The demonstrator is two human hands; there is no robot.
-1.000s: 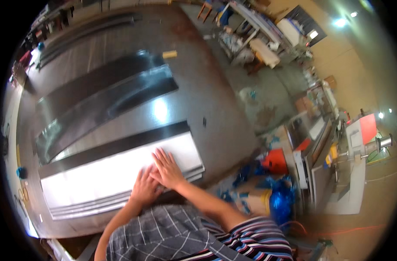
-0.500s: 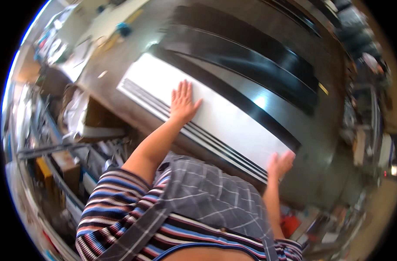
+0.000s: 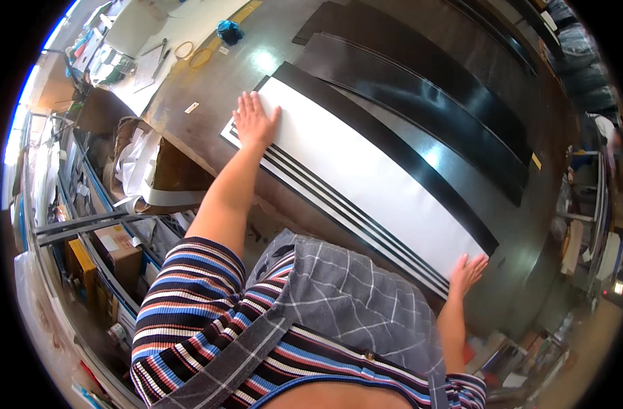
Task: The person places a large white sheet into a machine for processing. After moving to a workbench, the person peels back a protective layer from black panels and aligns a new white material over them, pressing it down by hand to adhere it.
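Observation:
A long white sheet (image 3: 366, 170) lies across the table in front of me, with black stripes running along its near edge. Beneath it a black strip (image 3: 400, 160) shows along the far side. My left hand (image 3: 256, 121) rests flat on the sheet's left end, fingers stretched out. At the opposite end, my right hand (image 3: 467, 274) lies on the corner with its fingers extended. Neither hand grasps anything. Beyond the sheet, more long black sheets (image 3: 420, 102) lie overlapping on the table.
The dark table (image 3: 209, 126) carries a blue bundle (image 3: 229, 31) and yellowish rings (image 3: 200, 58) at far left. Left of me stand a cardboard box (image 3: 182, 167) with white scraps and a rack (image 3: 86, 228) of boards. A small yellow piece (image 3: 536, 161) lies at right.
My left hand has slid along the white sheet to its left end. My right hand stays at the right end, now lying on the corner. The whole view has shifted slightly.

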